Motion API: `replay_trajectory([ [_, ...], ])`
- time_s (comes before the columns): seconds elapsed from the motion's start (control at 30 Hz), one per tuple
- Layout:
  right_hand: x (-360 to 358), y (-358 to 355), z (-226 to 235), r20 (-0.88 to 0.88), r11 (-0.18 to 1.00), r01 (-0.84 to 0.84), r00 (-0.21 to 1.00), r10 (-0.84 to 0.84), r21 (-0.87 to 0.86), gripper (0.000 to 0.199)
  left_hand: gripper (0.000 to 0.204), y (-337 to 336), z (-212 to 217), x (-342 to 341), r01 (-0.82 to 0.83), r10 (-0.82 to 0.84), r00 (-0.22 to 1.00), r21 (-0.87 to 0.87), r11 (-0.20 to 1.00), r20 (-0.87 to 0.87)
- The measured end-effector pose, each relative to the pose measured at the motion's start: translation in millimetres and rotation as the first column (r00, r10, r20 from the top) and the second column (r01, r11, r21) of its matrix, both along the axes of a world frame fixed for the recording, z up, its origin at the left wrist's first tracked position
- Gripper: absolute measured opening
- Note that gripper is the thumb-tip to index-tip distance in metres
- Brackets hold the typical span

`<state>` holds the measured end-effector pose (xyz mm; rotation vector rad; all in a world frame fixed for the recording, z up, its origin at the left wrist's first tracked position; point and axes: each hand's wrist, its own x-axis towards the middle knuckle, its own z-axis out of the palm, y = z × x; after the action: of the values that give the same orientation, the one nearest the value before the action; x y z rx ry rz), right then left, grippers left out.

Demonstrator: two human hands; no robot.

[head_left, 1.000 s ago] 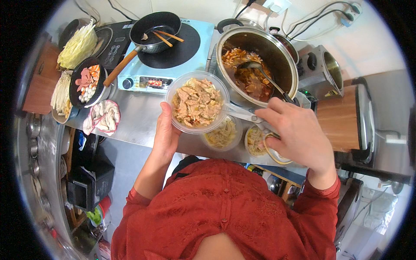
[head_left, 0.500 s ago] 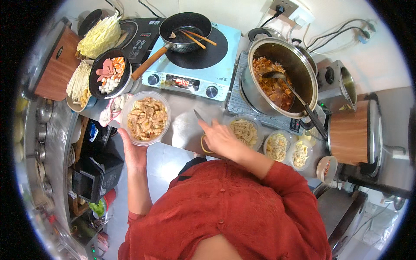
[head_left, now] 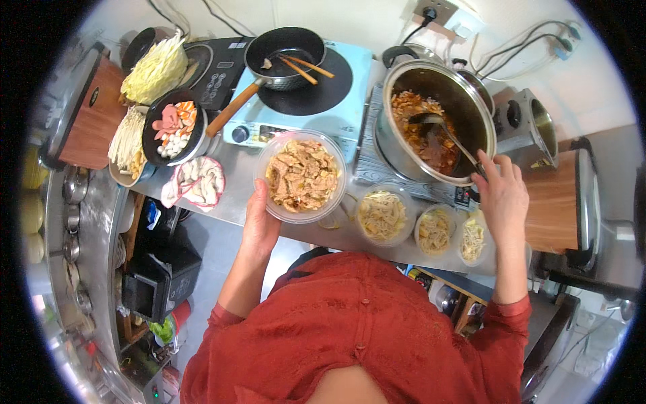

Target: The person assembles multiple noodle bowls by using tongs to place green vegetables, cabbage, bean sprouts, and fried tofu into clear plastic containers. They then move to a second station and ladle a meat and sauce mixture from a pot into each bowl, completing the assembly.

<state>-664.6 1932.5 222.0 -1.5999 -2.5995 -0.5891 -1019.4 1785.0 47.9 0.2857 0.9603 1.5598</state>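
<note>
My left hand (head_left: 261,221) grips the left side of a clear round plastic bowl (head_left: 342,176) filled with browned meat slices (head_left: 303,174). This bowl is held above the counter, in front of the blue cooktop. My right hand (head_left: 501,194) is closed around the handle of a ladle (head_left: 464,149). The ladle's head rests in the stew (head_left: 431,153) inside a large steel pot (head_left: 463,179). Beside the meat bowl lie scissors with yellow handles (head_left: 348,203), partly hidden by it. Several smaller plastic bowls, among them a noodle bowl (head_left: 383,214), line the counter's near edge.
A frying pan (head_left: 286,40) with chopsticks (head_left: 306,67) stands on the blue cooktop (head_left: 360,87). Cabbage (head_left: 153,62), enoki mushrooms (head_left: 128,140) and a black bowl (head_left: 153,149) of sausage and quail eggs crowd the left. A pink-edged cloth (head_left: 196,183) lies nearby. Wood-patterned cookers flank the counter.
My left hand has carried the meat bowl to the right. My right hand has let go of the scissors, moved right and taken the ladle's handle.
</note>
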Motion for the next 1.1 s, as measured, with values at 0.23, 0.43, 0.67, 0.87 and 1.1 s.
replay_trajectory([
  [0.23,68.3,23.5,-16.0,-0.142,0.934,-0.032,0.99,-0.02,-0.356,0.046,0.08,34.6,13.4,44.7,0.162,-0.166,0.975,0.036,0.986,0.149],
  [0.43,80.1,71.7,-2.4,-0.26,0.797,-0.015,0.949,-0.179,-0.603,0.027,0.081,51.4,14.9,67.9,0.157,-0.166,0.962,0.06,0.986,0.215],
  [0.67,82.3,87.2,9.6,-0.34,0.306,-0.156,0.542,-0.768,-0.939,0.027,0.085,53.2,13.7,80.2,0.108,-0.11,0.976,0.019,0.994,0.187],
  [0.87,98.0,87.9,-1.9,-0.291,0.155,-0.423,0.279,-0.915,-0.893,0.023,0.089,55.3,20.4,81.4,0.081,-0.08,0.988,-0.003,0.997,0.13],
  [1.1,98.7,73.1,6.6,-0.327,0.223,-0.402,0.211,-0.921,-0.888,0.024,0.085,61.9,25.6,75.6,0.057,-0.054,0.989,-0.014,0.998,0.136],
])
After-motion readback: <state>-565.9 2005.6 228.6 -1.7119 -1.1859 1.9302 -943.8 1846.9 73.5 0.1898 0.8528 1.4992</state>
